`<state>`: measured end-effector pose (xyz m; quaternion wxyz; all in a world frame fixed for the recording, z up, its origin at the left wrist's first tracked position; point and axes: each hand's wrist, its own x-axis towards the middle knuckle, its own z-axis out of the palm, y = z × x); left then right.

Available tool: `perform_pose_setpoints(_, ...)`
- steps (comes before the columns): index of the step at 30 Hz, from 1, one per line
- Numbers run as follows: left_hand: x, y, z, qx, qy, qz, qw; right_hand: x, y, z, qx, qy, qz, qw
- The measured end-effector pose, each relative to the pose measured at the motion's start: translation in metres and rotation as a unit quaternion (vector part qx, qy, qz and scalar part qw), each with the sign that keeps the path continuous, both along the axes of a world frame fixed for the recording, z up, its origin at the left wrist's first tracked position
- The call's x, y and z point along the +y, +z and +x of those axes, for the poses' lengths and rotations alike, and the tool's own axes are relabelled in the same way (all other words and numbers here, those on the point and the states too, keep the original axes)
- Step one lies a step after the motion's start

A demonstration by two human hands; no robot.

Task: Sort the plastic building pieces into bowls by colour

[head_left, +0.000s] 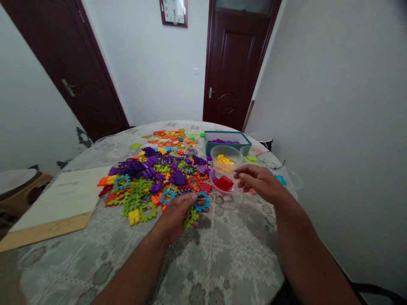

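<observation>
My left hand is closed on a blue square building piece with a toothed edge and an open middle. A lime green toothed piece is also in its grip, below the blue one. My right hand hovers just right of a clear bowl of red pieces, its fingers loosely bent and apart, with nothing visible between them. Left of my hands spreads a large heap of mixed plastic building pieces, mostly purple and green. Orange pieces behind my right fingers are partly hidden.
Behind the red bowl stands a clear bowl with yellow pieces. A green-rimmed box holds purple pieces. More clear bowls with green and blue pieces sit at the right. A pale board lies at the left. Orange and yellow pieces lie farther back.
</observation>
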<state>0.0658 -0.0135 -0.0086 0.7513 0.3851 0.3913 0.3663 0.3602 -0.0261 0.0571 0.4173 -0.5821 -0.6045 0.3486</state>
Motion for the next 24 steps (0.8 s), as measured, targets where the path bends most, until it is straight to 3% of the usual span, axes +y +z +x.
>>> perform_pose_setpoints(4, -0.001, 0.001, 0.002, -0.004, -0.007, 0.006, 1.000, -0.010, -0.009, -0.049, -0.033, 0.134, -0.031, 0.990)
perform_pose_setpoints(10, -0.003, 0.003, 0.002, 0.027, -0.025, 0.029, 0.999, -0.013, -0.024, -0.088, -0.058, 0.164, 0.008, 0.985)
perform_pose_setpoints(18, 0.002, 0.009, -0.002, -0.047, 0.015, 0.010, 0.999, -0.009, -0.021, -0.073, -0.020, 0.143, -0.009, 0.990)
perform_pose_setpoints(24, 0.008, 0.007, -0.006, -0.066, 0.014, 0.028, 0.997, -0.005, -0.001, -0.040, -0.025, 0.088, 0.015, 0.996)
